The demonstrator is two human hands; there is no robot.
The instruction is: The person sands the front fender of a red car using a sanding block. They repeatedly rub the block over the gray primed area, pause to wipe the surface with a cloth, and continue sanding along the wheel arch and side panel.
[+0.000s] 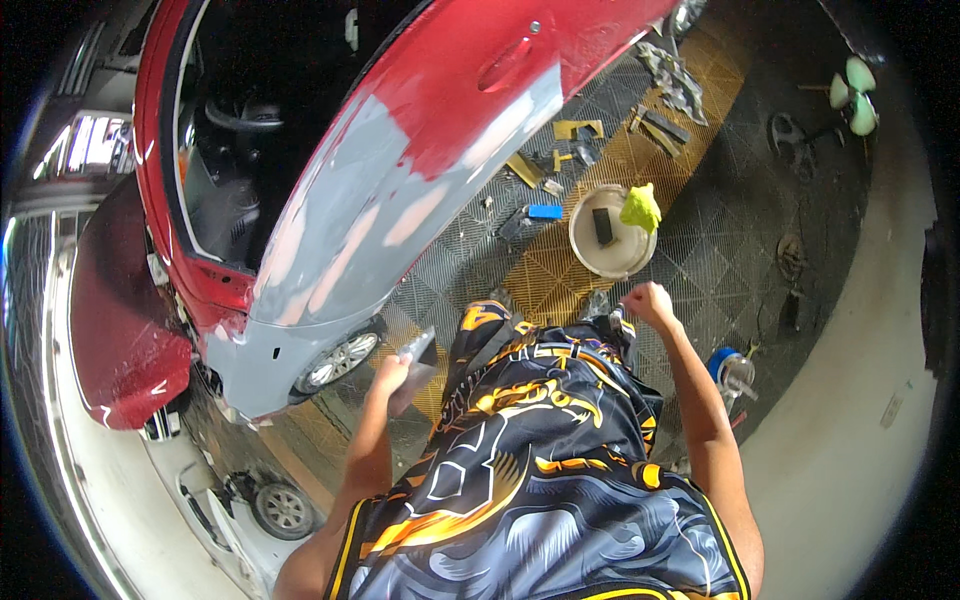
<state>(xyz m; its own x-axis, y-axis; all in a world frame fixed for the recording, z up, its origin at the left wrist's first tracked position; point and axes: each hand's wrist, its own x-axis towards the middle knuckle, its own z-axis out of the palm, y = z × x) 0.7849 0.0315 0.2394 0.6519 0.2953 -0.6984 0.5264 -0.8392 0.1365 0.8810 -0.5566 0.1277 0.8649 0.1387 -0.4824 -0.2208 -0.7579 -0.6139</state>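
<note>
My left hand (392, 374) is closed on a thin grey sheet (418, 368) that looks like sandpaper, held low beside the car's wheel. My right hand (650, 303) is curled closed, just in front of a white bucket (582, 252); whatever its fingers hold, if anything, is hidden. Inside the bucket lies a dark block (602, 226), and a lime-green cloth (641, 207) hangs over its rim. To the left stands a red car (470, 60) with its door open. Grey primer (340, 200) with paler pinkish patches covers part of its side panel.
Sanding blocks (663, 130), a blue block (544, 212) and used sheets (524, 170) lie on the grated floor beyond me. Crumpled plastic (672, 80) is farther off. A green-bladed fan (853, 95) stands far right. A blue-rimmed container (728, 368) sits beside my right arm.
</note>
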